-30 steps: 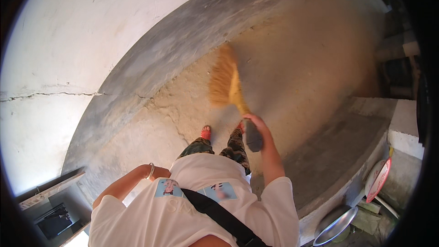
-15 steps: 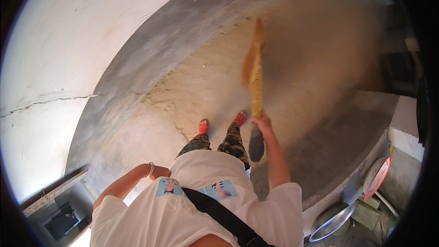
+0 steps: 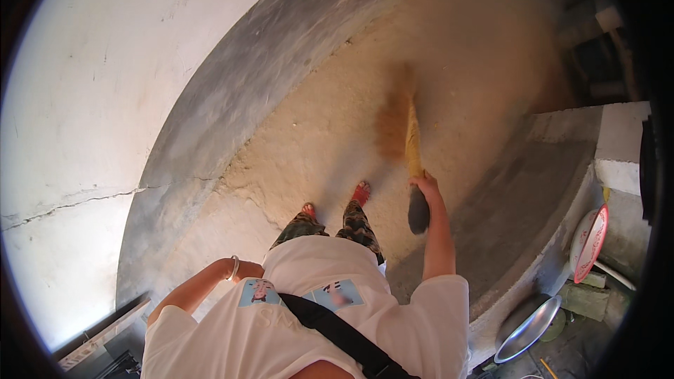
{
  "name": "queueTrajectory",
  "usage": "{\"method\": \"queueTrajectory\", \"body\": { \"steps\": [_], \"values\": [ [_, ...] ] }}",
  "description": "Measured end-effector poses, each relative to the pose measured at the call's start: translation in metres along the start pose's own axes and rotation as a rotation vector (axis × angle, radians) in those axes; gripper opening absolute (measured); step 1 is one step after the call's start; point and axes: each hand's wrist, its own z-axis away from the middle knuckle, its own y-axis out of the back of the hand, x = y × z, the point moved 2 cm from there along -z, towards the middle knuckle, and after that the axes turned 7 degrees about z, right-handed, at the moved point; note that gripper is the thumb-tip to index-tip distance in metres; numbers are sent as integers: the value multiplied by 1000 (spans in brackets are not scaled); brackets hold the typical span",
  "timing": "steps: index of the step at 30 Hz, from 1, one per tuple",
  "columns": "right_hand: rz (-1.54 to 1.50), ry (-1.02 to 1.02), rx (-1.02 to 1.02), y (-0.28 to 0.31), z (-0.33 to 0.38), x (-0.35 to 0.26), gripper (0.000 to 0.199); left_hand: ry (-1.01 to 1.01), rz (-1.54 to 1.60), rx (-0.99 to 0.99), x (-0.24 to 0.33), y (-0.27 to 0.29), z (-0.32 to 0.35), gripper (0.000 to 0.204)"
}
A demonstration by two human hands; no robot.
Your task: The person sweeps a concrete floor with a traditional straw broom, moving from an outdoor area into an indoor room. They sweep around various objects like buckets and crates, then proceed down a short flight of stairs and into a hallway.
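Note:
My right hand [image 3: 424, 185] is wrapped round a broom [image 3: 413, 142], just above the dark, thick end of its handle. The handle is bound in yellow, and its brown bristles, smeared by motion, fan out to the left over the dusty floor [image 3: 302, 123] ahead of my feet. My left hand [image 3: 246, 267], below a silvery bracelet, rests by my waist at the shirt's left side. Its fingers cannot be made out.
A white wall [image 3: 105, 63] with a grey lower band and a crack curves along the left. Hazy dust hangs at the far right. A low concrete ledge [image 3: 562, 238] runs along the right; beyond it lean a red-rimmed basin [image 3: 591, 244] and a metal basin [image 3: 528, 330].
My right hand has shifted slightly right with the broom. The bristles have come nearer and are more blurred. My left hand stays by my waist. The view has turned a little.

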Motion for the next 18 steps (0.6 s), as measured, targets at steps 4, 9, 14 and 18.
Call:
{"method": "queueTrajectory", "body": {
  "steps": [4,9,14,18],
  "values": [
    [-135,94,227,-42,-26,-40,41,4,-77,-32,1,12,-4,27],
    [-492,110,-48,-102,-28,-111,30,-9,-236,-58,-3,48,-5,27],
    [-690,37,-510,-153,-57,-172,20,60,-327,-87,2,131,4,22],
    [-693,-55,-577,-146,-80,-208,21,59,-277,-79,12,217,18,19]
  ]
}}
